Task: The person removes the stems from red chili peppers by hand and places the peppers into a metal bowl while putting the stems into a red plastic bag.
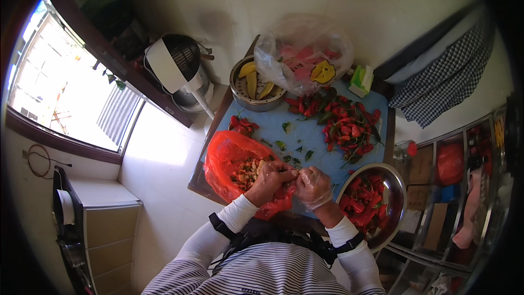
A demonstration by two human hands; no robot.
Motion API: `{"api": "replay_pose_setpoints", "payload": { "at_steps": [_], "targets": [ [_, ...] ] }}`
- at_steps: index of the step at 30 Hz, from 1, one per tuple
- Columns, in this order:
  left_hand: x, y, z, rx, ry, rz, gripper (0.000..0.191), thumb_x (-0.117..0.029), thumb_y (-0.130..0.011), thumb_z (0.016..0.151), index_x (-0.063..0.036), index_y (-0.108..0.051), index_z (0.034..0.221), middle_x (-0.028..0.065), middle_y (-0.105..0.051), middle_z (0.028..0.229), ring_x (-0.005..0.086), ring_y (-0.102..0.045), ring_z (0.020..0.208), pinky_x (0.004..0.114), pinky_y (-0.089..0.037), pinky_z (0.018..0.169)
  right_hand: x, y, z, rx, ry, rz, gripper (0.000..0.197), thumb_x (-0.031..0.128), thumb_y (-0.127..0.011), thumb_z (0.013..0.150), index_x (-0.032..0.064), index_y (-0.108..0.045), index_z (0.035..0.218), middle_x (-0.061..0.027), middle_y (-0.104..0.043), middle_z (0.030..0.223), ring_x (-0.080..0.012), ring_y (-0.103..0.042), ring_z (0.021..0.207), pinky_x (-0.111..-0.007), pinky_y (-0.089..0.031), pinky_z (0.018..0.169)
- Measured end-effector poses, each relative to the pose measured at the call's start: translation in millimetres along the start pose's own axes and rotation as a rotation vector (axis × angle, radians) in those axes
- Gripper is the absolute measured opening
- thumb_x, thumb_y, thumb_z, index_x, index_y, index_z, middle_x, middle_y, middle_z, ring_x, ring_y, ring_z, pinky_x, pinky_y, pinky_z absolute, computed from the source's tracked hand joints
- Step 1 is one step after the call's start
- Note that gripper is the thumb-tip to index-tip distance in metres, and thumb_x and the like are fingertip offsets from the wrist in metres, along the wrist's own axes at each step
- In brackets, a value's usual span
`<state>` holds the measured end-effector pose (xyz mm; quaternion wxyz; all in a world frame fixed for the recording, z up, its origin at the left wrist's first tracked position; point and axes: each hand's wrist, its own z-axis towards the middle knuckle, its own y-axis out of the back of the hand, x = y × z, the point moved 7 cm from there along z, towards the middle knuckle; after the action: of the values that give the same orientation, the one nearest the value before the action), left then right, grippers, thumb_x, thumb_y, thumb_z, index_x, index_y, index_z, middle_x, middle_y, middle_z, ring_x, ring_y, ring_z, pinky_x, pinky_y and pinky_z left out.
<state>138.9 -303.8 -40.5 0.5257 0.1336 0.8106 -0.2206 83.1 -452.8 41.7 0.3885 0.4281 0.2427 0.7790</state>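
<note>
My left hand, which looks bare, is over the right side of a red plastic bag. Chopped red and green pepper bits and pale seeds lie inside the open bag. Close beside it, my right hand wears a clear plastic glove. The fingertips of both hands meet in a pinch; whatever is between them is too small to make out. To the right of my right hand, a steel bowl holds red pepper pieces. A large heap of whole red peppers lies beyond on the blue tabletop.
A steamer pan with yellow pieces stands at the far left of the table, beside a clear bag. A small pepper pile lies nearer. Green scraps dot the middle. A green box sits far right; shelving flanks the right.
</note>
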Motion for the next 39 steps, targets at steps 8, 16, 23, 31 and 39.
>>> {"api": "replay_pose_setpoints", "payload": {
  "at_steps": [8,16,23,31,39],
  "targets": [
    [17,0,-6,0.033,0.152,-0.219,0.015,-0.01,-0.076,0.106,0.0031,-0.077,0.113,0.0046,-0.076,0.093,0.0112,-0.071,0.08,0.028,-0.057,0.072,-54,1,-18,-0.078,-0.654,0.662,0.015,0.002,-0.072,0.098,-0.0019,-0.074,0.112,-0.0075,-0.071,0.08,-0.0144,-0.064,0.065,-0.033,-0.055,0.062],
    [43,0,10,-0.081,0.179,-0.47,0.02,-0.005,-0.068,0.111,0.0007,-0.069,0.13,0.0064,-0.074,0.101,0.015,-0.069,0.076,0.032,-0.058,0.068,-47,-40,-52,0.14,-1.019,0.937,0.019,0.006,-0.072,0.105,-0.0071,-0.079,0.117,0.0028,-0.071,0.087,-0.0046,-0.06,0.074,-0.024,-0.051,0.066],
    [37,-5,7,-0.111,0.06,-0.322,0.019,-0.002,-0.07,0.108,0.0039,-0.069,0.126,0.0099,-0.078,0.105,0.0183,-0.075,0.082,0.033,-0.063,0.074,-52,-39,-37,0.069,-0.626,0.688,0.019,0.007,-0.08,0.099,-0.0028,-0.079,0.116,-0.0108,-0.078,0.096,-0.0217,-0.072,0.077,-0.036,-0.058,0.072],
    [-12,-4,-9,-0.012,-0.002,0.149,0.025,-0.015,-0.076,0.105,0.0064,-0.078,0.117,0.0124,-0.082,0.105,0.0155,-0.077,0.085,0.03,-0.061,0.078,-24,-8,-14,0.159,-0.245,0.256,0.017,0.002,-0.076,0.092,0.0019,-0.077,0.109,-0.0223,-0.074,0.096,-0.0454,-0.073,0.087,-0.05,-0.06,0.077],
    [-11,2,-5,0.086,-0.353,0.374,0.021,-0.016,-0.077,0.102,0.0047,-0.081,0.107,0.0072,-0.079,0.088,0.0155,-0.075,0.082,0.033,-0.06,0.079,-20,-9,-14,0.208,-0.171,0.245,0.016,-0.001,-0.079,0.089,0.004,-0.078,0.105,-0.0184,-0.076,0.093,-0.0403,-0.074,0.08,-0.042,-0.061,0.072]
  ]
}}
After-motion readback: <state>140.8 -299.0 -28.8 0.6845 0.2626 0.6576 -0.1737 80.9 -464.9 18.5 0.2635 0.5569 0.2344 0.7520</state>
